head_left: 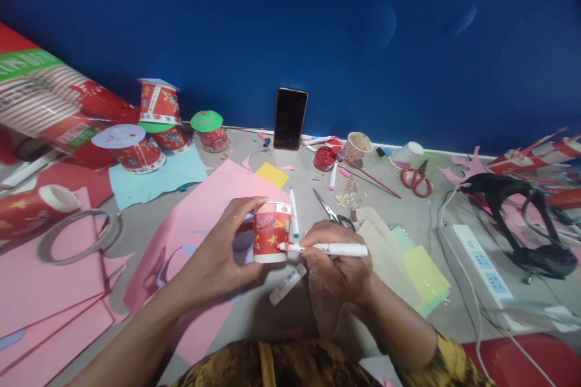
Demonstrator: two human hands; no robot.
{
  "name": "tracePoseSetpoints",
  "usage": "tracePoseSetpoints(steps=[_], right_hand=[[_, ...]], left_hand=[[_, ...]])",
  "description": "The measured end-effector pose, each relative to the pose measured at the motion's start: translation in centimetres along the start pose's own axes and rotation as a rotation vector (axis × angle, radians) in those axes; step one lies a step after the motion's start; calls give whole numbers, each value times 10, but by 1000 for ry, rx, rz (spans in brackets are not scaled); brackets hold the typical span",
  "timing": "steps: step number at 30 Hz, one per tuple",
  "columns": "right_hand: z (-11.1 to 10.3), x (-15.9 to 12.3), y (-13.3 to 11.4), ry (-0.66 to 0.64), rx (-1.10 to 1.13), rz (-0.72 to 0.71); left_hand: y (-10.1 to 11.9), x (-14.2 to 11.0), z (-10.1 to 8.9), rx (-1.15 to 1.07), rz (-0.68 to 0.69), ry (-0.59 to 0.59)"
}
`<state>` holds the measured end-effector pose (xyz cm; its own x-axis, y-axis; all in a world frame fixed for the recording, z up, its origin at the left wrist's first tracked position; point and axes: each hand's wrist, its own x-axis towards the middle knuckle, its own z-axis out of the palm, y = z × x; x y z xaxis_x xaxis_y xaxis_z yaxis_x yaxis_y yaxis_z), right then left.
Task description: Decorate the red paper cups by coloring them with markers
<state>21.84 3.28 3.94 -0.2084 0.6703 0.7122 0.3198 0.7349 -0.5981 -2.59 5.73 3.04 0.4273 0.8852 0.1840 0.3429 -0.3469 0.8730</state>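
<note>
A red patterned paper cup (271, 234) is gripped in my left hand (227, 248), thumb and fingers closed on its rim and base. My right hand (338, 260) holds a white marker (342, 249) like a pen, its red tip touching or very near the cup's lower right side. Just behind the cup lies a white marker with a blue end (295, 211). A pair of scissors with black handles (333, 211) rests beyond my right hand. Below the cup is a small translucent white piece (288, 284), too unclear to name.
Pink paper (218, 199) spreads on the left, with a tape roll (82, 236) near it. Decorated cups (161, 103) stand at the back left. A phone (290, 119) leans on the blue wall. Red-handled scissors (415, 181), a power strip (485, 272) and a black strap device (503, 211) lie right.
</note>
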Motion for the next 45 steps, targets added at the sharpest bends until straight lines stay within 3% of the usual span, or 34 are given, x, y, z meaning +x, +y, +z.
tracePoseSetpoints(steps=[13,25,32,45], right_hand=[[-1,0,-1,37,-39,32],[0,2,-3,-26,18,17],[1,1,0,114,20,-12],[1,2,-1,103,-3,-12]], left_hand=[[3,-1,0,0,12,-15],[-4,-1,0,36,0,10],[-4,-4,2,-113,-64,-28],[-6,-5,2,-231,-110,-34]])
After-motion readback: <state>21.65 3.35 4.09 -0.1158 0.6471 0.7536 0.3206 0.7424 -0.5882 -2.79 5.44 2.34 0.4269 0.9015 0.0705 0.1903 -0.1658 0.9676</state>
